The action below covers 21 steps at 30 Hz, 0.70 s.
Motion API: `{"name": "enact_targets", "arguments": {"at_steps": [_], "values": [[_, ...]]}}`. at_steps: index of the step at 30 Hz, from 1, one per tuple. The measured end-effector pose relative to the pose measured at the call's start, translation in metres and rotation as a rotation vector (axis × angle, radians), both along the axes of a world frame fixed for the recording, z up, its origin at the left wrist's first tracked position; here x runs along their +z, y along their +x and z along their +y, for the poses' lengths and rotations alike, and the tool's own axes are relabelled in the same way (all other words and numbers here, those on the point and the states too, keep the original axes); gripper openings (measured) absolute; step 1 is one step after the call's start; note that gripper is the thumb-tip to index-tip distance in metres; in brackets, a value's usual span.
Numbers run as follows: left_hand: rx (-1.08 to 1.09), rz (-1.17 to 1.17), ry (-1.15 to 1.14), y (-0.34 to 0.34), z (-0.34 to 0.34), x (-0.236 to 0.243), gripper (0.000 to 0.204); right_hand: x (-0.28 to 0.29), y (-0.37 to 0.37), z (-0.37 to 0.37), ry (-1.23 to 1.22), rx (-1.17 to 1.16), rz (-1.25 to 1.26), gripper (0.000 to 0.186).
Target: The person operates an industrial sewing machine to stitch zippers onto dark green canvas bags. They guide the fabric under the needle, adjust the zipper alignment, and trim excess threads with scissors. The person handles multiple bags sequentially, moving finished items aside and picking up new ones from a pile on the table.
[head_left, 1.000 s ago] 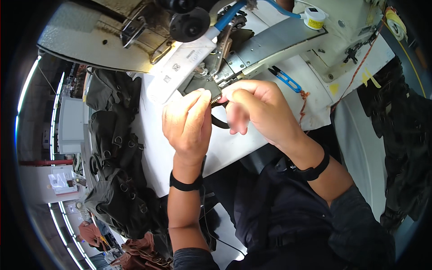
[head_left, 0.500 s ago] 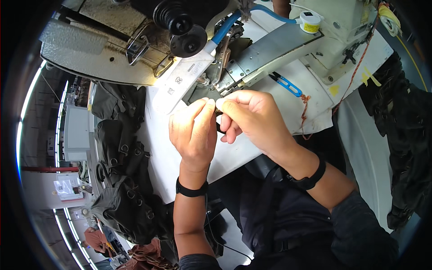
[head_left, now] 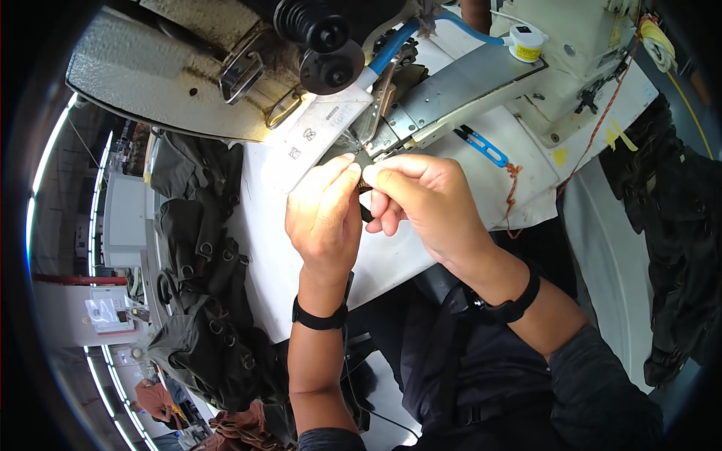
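While I watch from afar, the left hand pinches a dark cloth piece, fingertips closed, and the right hand shuts thumb and forefinger at its right edge, just before the sewing machine. I'd keep both pinches level so the cloth won't twist. Left to right, I count overlapping bags, number unclear, two hands, one cloth piece, one blue snips.
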<state>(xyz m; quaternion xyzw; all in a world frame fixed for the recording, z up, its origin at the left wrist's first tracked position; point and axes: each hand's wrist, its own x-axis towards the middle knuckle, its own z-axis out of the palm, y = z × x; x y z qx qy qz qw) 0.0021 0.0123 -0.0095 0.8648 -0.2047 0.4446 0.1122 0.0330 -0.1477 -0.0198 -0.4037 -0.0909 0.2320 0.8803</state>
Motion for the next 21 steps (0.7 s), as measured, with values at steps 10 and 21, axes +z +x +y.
{"name": "enact_targets", "arguments": {"at_steps": [10,21], "values": [[0.038,0.031,-0.048,0.004,0.001,0.002,0.031,0.013,0.008,0.001,-0.006,0.011,0.054,0.023],[0.067,0.063,-0.114,0.001,-0.006,0.004,0.027,0.015,0.002,-0.009,0.076,0.087,0.191,0.024]]}}
